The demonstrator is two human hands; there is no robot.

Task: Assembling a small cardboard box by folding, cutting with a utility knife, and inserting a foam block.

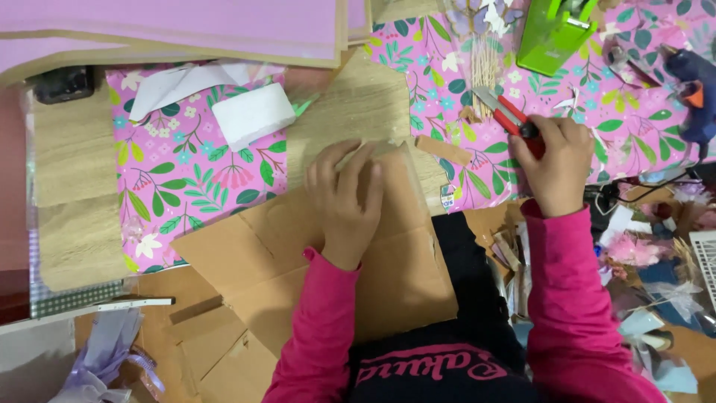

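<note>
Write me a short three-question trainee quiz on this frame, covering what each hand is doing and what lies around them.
1. True or false: the left hand presses flat on the large brown cardboard sheet.
2. Which thing does the right hand grip?
A. the blue glue gun
B. the red-handled utility knife
C. the white foam block
3. Fill in: the green plastic tape dispenser stands on the ____ floral wrapping paper.

Key:
1. True. The fingers are spread on the sheet's upper edge.
2. B. The glue gun lies apart at the right edge and the foam block lies to the left.
3. Pink.
</note>
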